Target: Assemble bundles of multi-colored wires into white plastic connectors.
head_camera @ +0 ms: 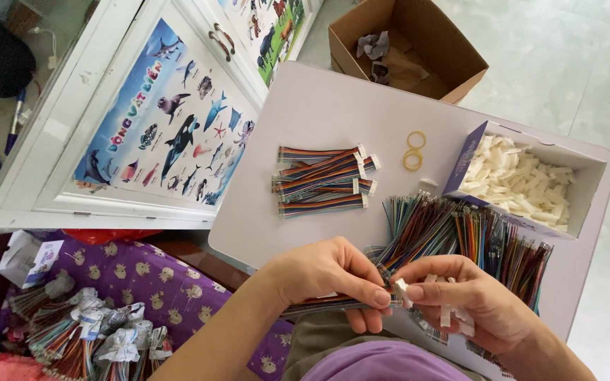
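My left hand [333, 271] pinches a flat bundle of multicoloured wires [326, 304] near its end. My right hand [471, 296] holds a small white plastic connector [402, 291] against the wire ends, with more white connectors [455, 315] tucked in its palm. Both hands meet at the near edge of a white tabletop [319, 113]. A loose heap of coloured wires [460, 233] lies just beyond my hands. Several finished ribbon bundles with white connectors [323, 180] are stacked at the table's middle.
An open box of white connectors [524, 185] sits at the right. Two yellow rubber bands [414, 149] lie beside it. A brown cardboard box [407, 46] stands on the floor beyond. Tied wire bundles [86, 331] rest on purple fabric at lower left. A white cabinet with animal posters [171, 120] is left.
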